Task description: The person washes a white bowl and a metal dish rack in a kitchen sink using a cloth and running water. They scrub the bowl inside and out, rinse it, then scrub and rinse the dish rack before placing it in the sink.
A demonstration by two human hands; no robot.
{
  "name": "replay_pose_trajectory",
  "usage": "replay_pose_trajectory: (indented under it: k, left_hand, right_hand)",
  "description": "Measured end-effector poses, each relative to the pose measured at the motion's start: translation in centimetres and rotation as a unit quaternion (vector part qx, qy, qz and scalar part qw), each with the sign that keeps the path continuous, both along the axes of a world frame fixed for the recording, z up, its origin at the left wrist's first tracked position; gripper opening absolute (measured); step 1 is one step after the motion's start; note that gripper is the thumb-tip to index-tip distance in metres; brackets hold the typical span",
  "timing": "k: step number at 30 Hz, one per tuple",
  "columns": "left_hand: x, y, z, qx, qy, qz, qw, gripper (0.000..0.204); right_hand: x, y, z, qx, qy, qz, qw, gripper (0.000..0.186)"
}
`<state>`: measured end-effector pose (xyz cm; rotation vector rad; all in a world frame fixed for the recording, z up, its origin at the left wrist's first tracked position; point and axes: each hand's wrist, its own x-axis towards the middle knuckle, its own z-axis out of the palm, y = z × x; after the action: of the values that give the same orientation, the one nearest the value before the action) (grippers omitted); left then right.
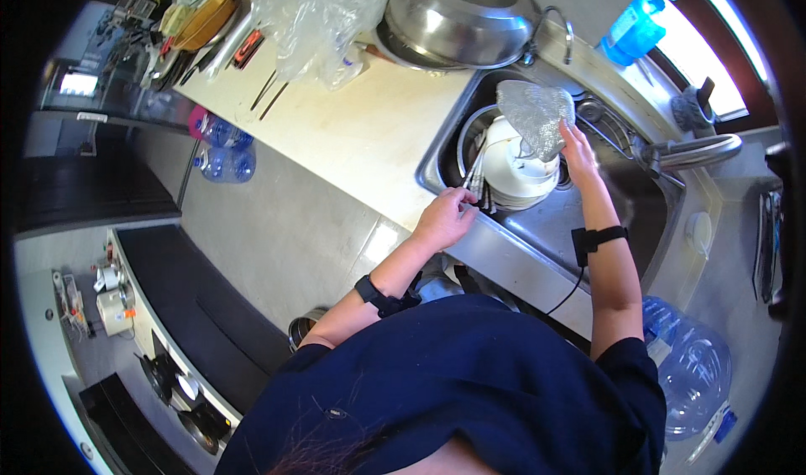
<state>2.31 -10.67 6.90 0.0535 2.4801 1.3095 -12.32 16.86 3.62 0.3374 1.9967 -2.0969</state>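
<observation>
Though labelled, bottle [635, 36] beyond silvery cloth [533, 115]

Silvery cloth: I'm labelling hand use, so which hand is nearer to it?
The right: the right hand holds the silvery cloth by its lower right edge; the left hand is apart, over the sink's near rim.

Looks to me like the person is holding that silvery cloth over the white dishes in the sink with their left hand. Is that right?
Not quite: the hand is wrong. The head view shows the right hand holding the silvery cloth over the white dishes in the sink.
</observation>
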Motion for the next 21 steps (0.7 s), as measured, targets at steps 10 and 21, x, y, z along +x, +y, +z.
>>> replay_pose_trajectory:
  k: [10,21]
  left_hand:
    - [-4.3,5.4,1.0,0.05,0.04,-0.096,0.993,0.024]
    - [-4.4,6.9,0.5,0.051,0.032,-0.136,0.989,0.026]
  right_hand:
    - [4.9,7.2,4.2,0.347,0.047,-0.089,0.932,0.038]
    - [4.8,8.2,7.5,-0.23,0.135,-0.282,0.922,0.032]
